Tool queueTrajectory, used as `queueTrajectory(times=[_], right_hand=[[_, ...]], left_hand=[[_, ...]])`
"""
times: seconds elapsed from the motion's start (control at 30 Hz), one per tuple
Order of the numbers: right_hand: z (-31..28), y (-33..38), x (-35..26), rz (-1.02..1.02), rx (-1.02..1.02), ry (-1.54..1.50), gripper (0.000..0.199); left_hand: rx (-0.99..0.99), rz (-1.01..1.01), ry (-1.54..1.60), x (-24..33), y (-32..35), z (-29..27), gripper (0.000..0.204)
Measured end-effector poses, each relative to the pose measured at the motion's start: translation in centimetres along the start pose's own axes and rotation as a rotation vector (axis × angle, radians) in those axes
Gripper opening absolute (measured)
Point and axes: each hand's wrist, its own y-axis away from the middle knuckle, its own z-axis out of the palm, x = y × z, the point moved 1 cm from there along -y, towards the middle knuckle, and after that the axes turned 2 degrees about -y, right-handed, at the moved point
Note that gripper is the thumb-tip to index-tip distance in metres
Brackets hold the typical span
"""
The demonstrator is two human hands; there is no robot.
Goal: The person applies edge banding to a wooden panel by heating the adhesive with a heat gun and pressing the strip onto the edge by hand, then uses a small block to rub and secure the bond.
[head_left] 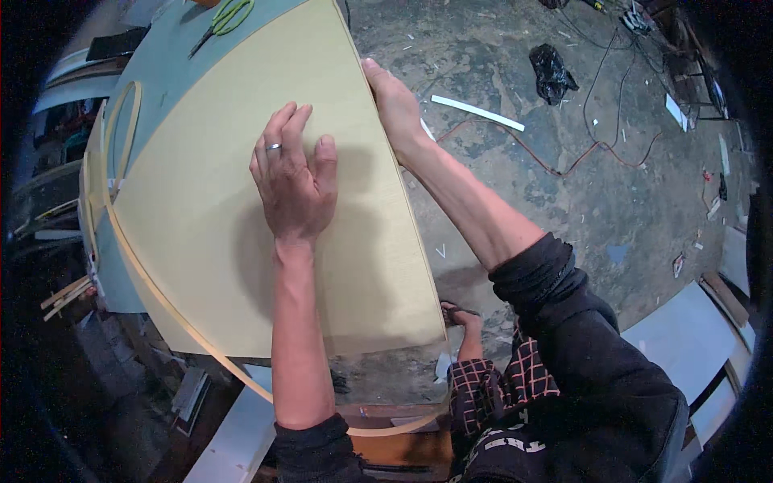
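A large pale yellow panel (201, 161) lies across a blue-green surface (173, 48). Over its middle is my left hand (296, 181), palm down with fingers loosely apart, a ring on one finger and nothing held. Whether that palm touches the panel I cannot tell. My right hand (394, 109) grips the panel's right edge, thumb side up; its other fingers are hidden behind the edge. A thin, pale yellow flexible strip (161, 302) loops at the panel's left, curves beneath my left forearm and shows again near my lap.
Green-handled scissors (224, 20) lie at the far left of the blue-green surface. On the concrete floor to the right are a white strip (477, 113), a black plastic bag (551, 72), an orange cord (555, 171) and scraps. White boards (684, 330) stand at the lower right.
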Motion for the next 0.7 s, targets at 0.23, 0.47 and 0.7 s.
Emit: queueTrajectory(times=[0.23,0.47,0.7], right_hand=[[-0.8,7.0,-2.4,-0.057,0.056,0.713,0.041],[-0.4,9.3,-4.3,0.068,-0.043,0.635,0.027],[0.5,9.3,-4.9,0.122,-0.029,0.739,0.03]], left_hand=[[0.036,0.034,0.044,-0.5,-0.2,-0.4,0.04],[0.06,-0.01,0.084,-0.5,0.0,-1.0,0.041],[0.082,-0.021,0.1,-0.6,0.0,-1.3,0.042]])
